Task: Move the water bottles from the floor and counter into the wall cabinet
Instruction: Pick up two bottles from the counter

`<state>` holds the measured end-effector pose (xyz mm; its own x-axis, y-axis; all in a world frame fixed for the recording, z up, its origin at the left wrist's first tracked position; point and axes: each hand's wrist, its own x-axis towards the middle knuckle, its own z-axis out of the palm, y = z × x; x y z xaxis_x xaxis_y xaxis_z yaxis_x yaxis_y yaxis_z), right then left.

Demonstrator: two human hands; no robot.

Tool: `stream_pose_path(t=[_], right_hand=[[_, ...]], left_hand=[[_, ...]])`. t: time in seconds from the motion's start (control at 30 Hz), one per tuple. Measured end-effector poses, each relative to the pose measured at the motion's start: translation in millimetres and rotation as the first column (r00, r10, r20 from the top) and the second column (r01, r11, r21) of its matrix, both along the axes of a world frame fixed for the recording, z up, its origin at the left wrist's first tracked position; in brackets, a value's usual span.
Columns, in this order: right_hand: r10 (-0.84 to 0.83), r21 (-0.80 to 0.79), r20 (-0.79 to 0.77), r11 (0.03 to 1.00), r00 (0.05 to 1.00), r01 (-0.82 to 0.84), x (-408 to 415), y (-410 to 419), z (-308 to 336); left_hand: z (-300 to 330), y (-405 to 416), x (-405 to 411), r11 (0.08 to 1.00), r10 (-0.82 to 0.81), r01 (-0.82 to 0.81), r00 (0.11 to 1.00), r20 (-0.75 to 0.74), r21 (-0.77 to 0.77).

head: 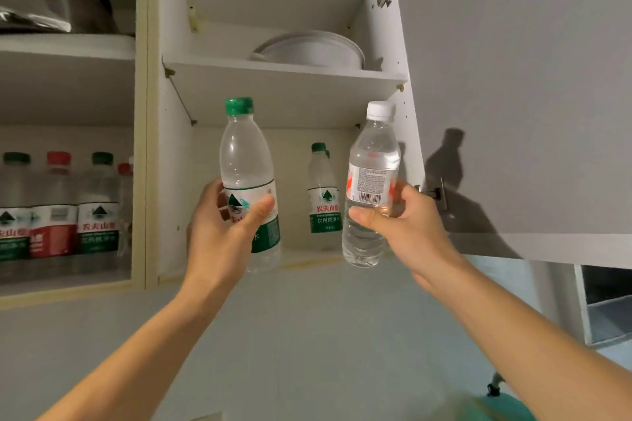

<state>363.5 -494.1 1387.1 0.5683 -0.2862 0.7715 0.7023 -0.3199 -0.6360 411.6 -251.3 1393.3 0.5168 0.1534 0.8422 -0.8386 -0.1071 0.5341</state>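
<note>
Fingers (219,196) of both raised hands (arms outstretched) each wrap a water bottle (248,181) upright before the cabinet (284,79).

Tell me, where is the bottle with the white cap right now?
The white-capped bottle is held up in the right hand, in front of the open cabinet's lower shelf, right of the green-capped bottle in the left hand.

A pale wall (307,335) runs under the shelves. A gray door (530,79) swings open on the right. A white bowl (311,49) sits on the top shelf (284,79).
</note>
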Motion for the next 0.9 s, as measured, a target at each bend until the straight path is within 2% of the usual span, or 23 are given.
stream_pose_path(t=[0.17, 0.33, 0.47, 0.57, 0.77, 0.9], right_hand=[[-0.077, 0.028, -0.03, 0.997, 0.997, 0.078, 25, -13, 14], [-0.193, 0.061, -0.079, 0.978, 0.978, 0.198, 53, -34, 17], [-0.222, 0.055, -0.086, 0.972, 0.971, 0.227, 68, -44, 26], [-0.243, 0.039, -0.092, 0.968, 0.966, 0.247, 79, -49, 28], [-0.311, -0.048, -0.09, 0.95, 0.946, 0.307, 106, -51, 18], [-0.333, -0.133, -0.132, 0.939, 0.934, 0.316, 119, -51, 15]], left_hand=[[18, 4, 36, 0.988, 0.151, -0.149, 0.983, -0.103, 0.029], [27, 14, 75, 0.982, 0.189, -0.18, 0.96, -0.207, 0.061], [40, 18, 102, 0.983, 0.169, -0.129, 0.915, -0.365, 0.13], [42, 14, 116, 0.996, 0.016, 0.024, 0.89, -0.456, 0.082], [38, -30, 128, 0.982, -0.116, 0.173, 0.876, -0.468, 0.08], [39, -66, 136, 0.985, -0.032, 0.106, 0.89, -0.455, 0.138]])
